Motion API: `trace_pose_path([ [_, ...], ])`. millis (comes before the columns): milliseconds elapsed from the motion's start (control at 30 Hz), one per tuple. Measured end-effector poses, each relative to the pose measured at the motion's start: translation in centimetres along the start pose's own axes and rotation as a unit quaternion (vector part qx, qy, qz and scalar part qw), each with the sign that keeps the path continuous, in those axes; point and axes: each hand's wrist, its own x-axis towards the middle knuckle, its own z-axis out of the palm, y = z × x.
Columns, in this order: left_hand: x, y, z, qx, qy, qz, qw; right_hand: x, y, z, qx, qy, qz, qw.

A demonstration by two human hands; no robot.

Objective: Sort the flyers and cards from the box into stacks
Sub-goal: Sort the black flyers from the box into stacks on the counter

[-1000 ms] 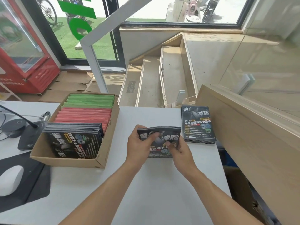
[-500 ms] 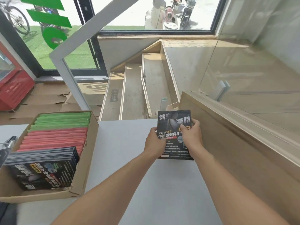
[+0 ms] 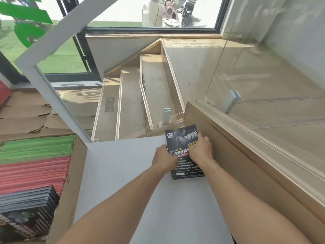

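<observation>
Head view, single frame. Both hands at far right corner of the white table (image 3: 123, 173), on the black flyers.

L hand (image 3: 164, 158): at left edge of the black flyer stack (image 3: 182, 147), fingers curled round that edge, thumb side on the printed face. Gripping.

R hand (image 3: 200, 150): on the stack's right side, fingers bent over the right edge near the orange label, palm partly covering the print. Gripping too (fingertips hidden behind the stack, so how far they wrap – cannot tell).

Stack: portrait orientation, white and yellow print on black. Near end lies on the table, several sheet edges visible at the bottom; top sheet's far end looks lifted off the rest, tilted up toward the wooden ledge (image 3: 246, 155) just beside it on the right. Whether the hands hold one sheet or a few – cannot tell.

Cardboard box (image 3: 73, 182): at left, well apart from the hands, partly cut off by frame edge. Inside, three groups standing on edge, front to back: black flyers (image 3: 28, 208) nearest, red cards (image 3: 35, 171) in the middle, green cards (image 3: 37, 147) at the far end.

Bkgd: wooden stairs (image 3: 133, 103) beyond the table, glass panel (image 3: 263, 85) on the right, window with parked scooters (image 3: 168, 13) outside.
</observation>
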Motion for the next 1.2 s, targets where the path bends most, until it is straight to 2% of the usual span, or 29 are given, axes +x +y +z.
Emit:
trace_pose_path([
  [67,0.2,-0.5,0.0,0.028,-0.009,0.000,1.000,-0.3,0.4,0.3,-0.057,0.000,0.015,0.998],
  [200,-0.1,-1.8,0.0,0.057,-0.045,0.037,0.997,-0.5,0.4,0.5,-0.023,-0.007,0.002,1.000],
  [400,-1.8,-3.7,2.3,0.196,-0.124,0.091,0.968,2.6,-2.6,0.2,-0.089,-0.103,-0.058,0.989],
  [600,-2.0,-3.4,3.7,0.201,-0.074,0.098,0.972,5.8,-3.7,0.0,-0.170,-0.173,-0.070,0.968],
  [700,-1.9,-3.0,3.8,0.218,-0.042,0.097,0.970,6.3,-4.1,-0.3,-0.192,-0.174,-0.083,0.962],
  [967,-2.1,-2.4,3.9,0.239,-0.047,0.069,0.967,6.3,-3.5,0.4,-0.245,-0.158,-0.116,0.950],
  [1200,-2.1,-3.4,3.9,0.212,-0.046,0.089,0.972,5.0,-3.0,0.6,-0.214,-0.113,-0.092,0.966],
])
